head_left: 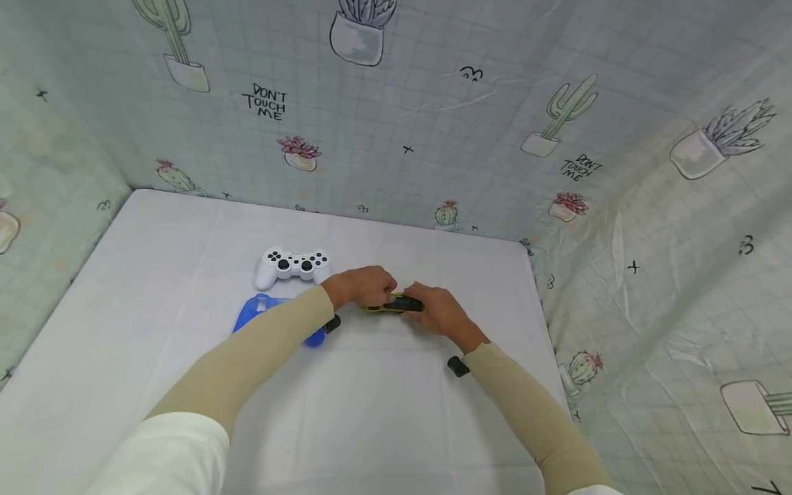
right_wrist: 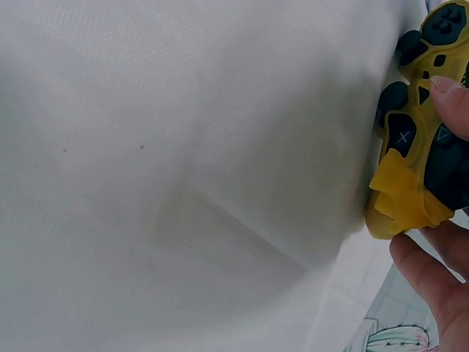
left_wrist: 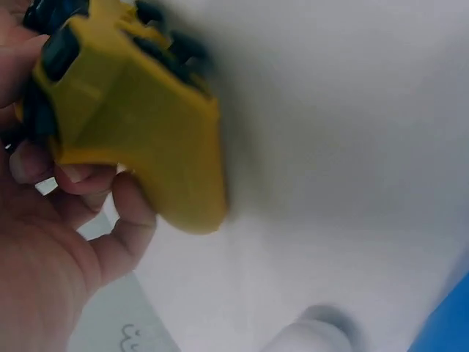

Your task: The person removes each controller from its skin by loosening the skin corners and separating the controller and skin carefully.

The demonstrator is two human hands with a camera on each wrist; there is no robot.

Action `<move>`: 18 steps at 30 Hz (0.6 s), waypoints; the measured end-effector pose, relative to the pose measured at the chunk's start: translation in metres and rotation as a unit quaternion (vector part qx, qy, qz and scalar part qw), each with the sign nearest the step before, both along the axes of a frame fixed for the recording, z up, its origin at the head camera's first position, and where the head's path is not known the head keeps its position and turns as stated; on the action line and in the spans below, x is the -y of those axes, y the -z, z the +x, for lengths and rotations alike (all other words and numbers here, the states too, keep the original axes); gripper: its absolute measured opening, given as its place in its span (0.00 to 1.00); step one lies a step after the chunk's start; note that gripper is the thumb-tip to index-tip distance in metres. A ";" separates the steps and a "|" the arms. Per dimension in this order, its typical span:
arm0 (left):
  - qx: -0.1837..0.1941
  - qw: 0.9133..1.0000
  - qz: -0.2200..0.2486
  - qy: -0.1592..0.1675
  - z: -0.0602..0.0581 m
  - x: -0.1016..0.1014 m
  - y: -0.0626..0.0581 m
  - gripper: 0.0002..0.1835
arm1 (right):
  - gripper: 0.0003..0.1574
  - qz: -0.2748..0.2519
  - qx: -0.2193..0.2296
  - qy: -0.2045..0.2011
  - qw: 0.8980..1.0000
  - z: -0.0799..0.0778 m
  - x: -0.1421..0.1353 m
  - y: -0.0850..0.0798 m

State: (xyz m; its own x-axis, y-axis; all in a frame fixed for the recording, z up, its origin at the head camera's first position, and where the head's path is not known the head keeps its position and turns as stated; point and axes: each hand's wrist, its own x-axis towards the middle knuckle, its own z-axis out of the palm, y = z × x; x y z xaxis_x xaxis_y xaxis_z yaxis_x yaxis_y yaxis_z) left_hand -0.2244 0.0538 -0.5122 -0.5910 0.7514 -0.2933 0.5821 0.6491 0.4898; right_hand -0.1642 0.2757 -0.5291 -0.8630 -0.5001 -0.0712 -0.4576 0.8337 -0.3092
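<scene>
Both hands are on a black game controller [head_left: 405,303] in a yellow silicone cover [left_wrist: 139,117], near the middle of the table. My left hand [head_left: 366,285] holds one side, its fingers curled around the cover and the controller in the left wrist view. At the other end, my right hand [head_left: 438,309] grips it with thumb on the button face and fingers at the handle. In the right wrist view the yellow cover [right_wrist: 407,194] is bunched over that handle, and the controller's black body [right_wrist: 448,169] shows beside it. The palms are partly out of view.
A white game controller [head_left: 294,264] lies left of my left hand. Just below it is a blue silicone cover [head_left: 252,308], partly hidden by my left sleeve. Small black pieces [head_left: 458,366] lie near both forearms. Patterned cloth [head_left: 396,124] hangs behind the white table [head_left: 371,412].
</scene>
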 end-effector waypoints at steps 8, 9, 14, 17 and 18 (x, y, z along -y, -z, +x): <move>0.021 0.999 0.029 -0.003 -0.002 0.010 -0.002 0.16 | 0.31 0.012 0.013 0.011 1.000 0.002 0.000 -0.004; 0.024 0.999 0.037 -0.002 -0.001 0.012 -0.002 0.15 | 0.31 0.012 0.016 0.014 1.000 0.003 0.000 -0.005; 0.045 0.996 0.074 0.009 0.000 0.024 0.002 0.17 | 0.32 0.005 0.018 0.011 1.000 0.004 0.000 -0.004; 0.060 0.994 0.089 0.011 0.000 0.030 0.003 0.20 | 0.32 -0.001 0.010 0.002 1.000 0.004 0.000 -0.002; 0.063 0.993 0.095 0.011 0.000 0.032 0.004 0.21 | 0.32 -0.003 0.009 0.001 1.000 0.004 0.000 -0.002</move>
